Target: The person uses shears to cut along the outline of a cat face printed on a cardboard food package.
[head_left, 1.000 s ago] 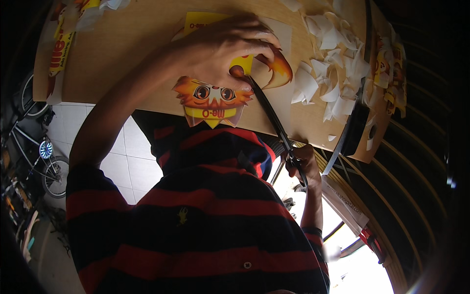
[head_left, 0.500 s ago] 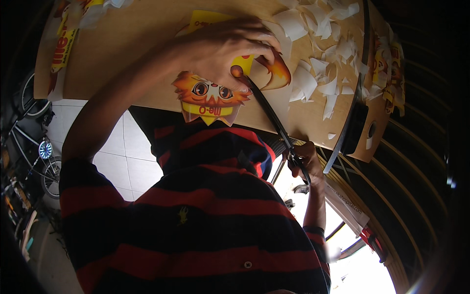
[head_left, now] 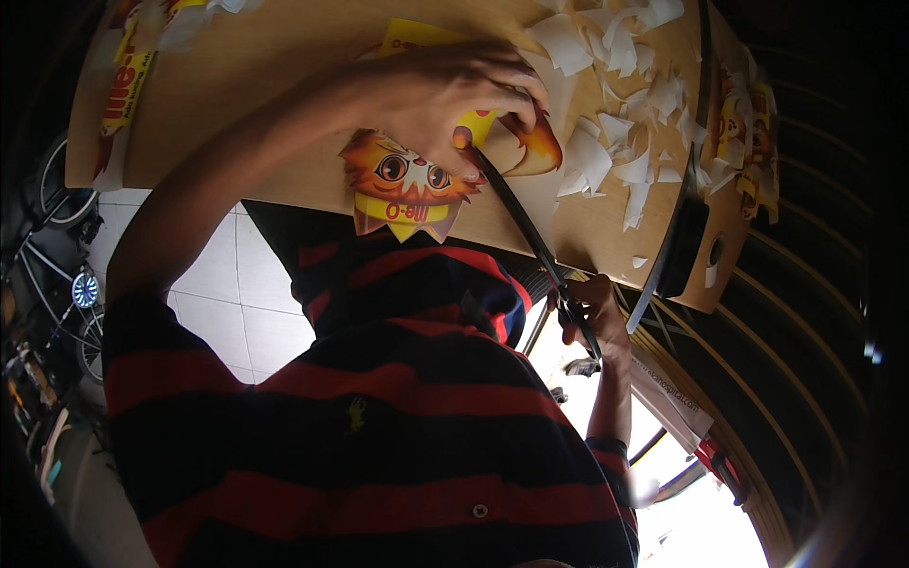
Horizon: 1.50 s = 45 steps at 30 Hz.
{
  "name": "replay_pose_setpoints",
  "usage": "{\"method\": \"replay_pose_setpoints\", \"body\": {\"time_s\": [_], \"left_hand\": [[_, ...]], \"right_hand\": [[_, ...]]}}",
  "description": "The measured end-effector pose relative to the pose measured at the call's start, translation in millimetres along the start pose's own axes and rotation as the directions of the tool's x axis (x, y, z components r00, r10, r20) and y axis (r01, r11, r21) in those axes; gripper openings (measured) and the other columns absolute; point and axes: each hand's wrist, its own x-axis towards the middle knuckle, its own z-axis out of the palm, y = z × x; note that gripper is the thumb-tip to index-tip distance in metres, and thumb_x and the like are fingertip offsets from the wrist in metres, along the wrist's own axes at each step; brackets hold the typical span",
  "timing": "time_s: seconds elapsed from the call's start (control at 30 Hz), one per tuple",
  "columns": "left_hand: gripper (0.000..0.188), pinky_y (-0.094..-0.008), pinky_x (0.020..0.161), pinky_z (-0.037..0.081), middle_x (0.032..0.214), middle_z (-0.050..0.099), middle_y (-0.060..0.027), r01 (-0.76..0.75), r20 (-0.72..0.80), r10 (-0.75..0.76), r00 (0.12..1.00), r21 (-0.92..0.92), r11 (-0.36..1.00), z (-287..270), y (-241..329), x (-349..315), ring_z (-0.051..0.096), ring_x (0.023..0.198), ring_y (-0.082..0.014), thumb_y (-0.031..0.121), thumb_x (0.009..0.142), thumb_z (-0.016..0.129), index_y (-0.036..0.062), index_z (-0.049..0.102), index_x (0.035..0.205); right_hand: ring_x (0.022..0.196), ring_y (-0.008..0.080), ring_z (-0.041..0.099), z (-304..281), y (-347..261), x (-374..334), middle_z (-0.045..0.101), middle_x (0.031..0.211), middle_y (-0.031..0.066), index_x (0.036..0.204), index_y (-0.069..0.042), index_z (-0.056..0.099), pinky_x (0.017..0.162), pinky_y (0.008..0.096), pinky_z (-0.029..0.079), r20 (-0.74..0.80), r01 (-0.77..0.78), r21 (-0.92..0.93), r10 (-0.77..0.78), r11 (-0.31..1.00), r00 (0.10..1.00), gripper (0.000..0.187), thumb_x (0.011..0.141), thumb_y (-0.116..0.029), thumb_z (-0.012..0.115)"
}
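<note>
A printed cat-shaped cutout (head_left: 414, 185), orange, white and yellow, lies at the table's near edge with its face toward me upside down. My left hand (head_left: 464, 99) is closed over its upper part, thumb and fingers pinching the sheet, and covers much of the print. An orange flame-like tail (head_left: 538, 150) sticks out right of the fingers. Long dark scissors (head_left: 525, 222) reach up from the lower right, their blade tips at the sheet beside my left thumb. My right hand (head_left: 595, 308) is wrapped round the scissors' handles, below the table edge.
White paper scraps (head_left: 615, 142) are strewn over the wooden table (head_left: 246, 57) on the right. Beyond them are a black-handled blade (head_left: 686, 241) and more printed cutouts (head_left: 748, 133). Another yellow printed piece (head_left: 123, 90) lies far left. A bicycle (head_left: 80, 284) stands on the floor at left.
The cat cutout and my left hand have shifted very slightly right, and my left elbow has moved a little outward. The scissors and my right hand stay almost in place.
</note>
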Motion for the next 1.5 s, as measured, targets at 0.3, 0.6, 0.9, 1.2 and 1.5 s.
{"method": "replay_pose_setpoints", "body": {"time_s": [0.3, 0.6, 0.9, 1.2, 1.5], "left_hand": [[0.059, -0.0435, 0.115, 0.034, 0.136, 0.050, -0.0082, -0.005, 0.029, 0.005, 1.000, 0.004, 1.000, -3, 3, 2, 0.043, 0.130, -0.0313, 0.017, 0.059, 0.086, 0.0072, 0.061, 0.112], [0.059, -0.0421, 0.116, 0.034, 0.137, 0.050, -0.0081, 0.009, 0.023, -0.009, 1.000, -0.002, 1.000, 2, 3, 0, 0.043, 0.131, -0.0303, 0.016, 0.059, 0.086, 0.0076, 0.061, 0.112], [0.059, -0.0412, 0.115, 0.035, 0.136, 0.050, -0.0082, 0.010, 0.018, -0.010, 1.000, 0.005, 1.000, 1, 4, 0, 0.043, 0.130, -0.0304, 0.017, 0.059, 0.086, 0.0068, 0.061, 0.112], [0.059, -0.0406, 0.114, 0.037, 0.133, 0.051, -0.0088, -0.035, 0.003, 0.035, 0.999, 0.033, 0.999, 2, 2, 1, 0.045, 0.128, -0.0298, 0.017, 0.058, 0.087, 0.0069, 0.061, 0.110], [0.057, -0.0407, 0.111, 0.038, 0.134, 0.050, -0.0089, -0.040, 0.005, 0.040, 0.999, 0.019, 0.999, 1, 2, -1, 0.045, 0.128, -0.0299, 0.018, 0.060, 0.086, 0.0069, 0.061, 0.110]], "right_hand": [[0.048, 0.0076, 0.055, -1, 3, -1, 0.055, 0.053, 0.0008, 0.075, 0.000, 0.063, 0.043, 0.0230, 0.037, 0.024, 0.004, -0.013, -0.003, 1.000, 1.000, 0.064, 0.069, -0.061, 0.081], [0.055, 0.0148, 0.069, 8, 8, 1, 0.065, 0.059, 0.0062, 0.081, 0.002, 0.066, 0.050, 0.0238, 0.051, 0.030, 0.050, 0.125, -0.054, 0.991, 0.998, 0.057, 0.075, -0.053, 0.080], [0.052, 0.0146, 0.064, 12, 2, 8, 0.064, 0.061, 0.0041, 0.078, 0.000, 0.068, 0.050, 0.0268, 0.046, 0.010, 0.095, 0.017, -0.095, 0.995, 0.995, 0.050, 0.072, -0.047, 0.083], [0.056, 0.0134, 0.064, 13, 3, 5, 0.064, 0.062, 0.0053, 0.076, -0.001, 0.068, 0.052, 0.0274, 0.046, -0.012, 0.007, 0.041, -0.006, 0.999, 1.000, 0.039, 0.067, -0.035, 0.085], [0.053, 0.0128, 0.064, 13, -8, 12, 0.061, 0.056, 0.0039, 0.075, 0.000, 0.066, 0.050, 0.0269, 0.045, -0.006, 0.020, 0.002, -0.020, 1.000, 1.000, 0.038, 0.063, -0.028, 0.088]]}}
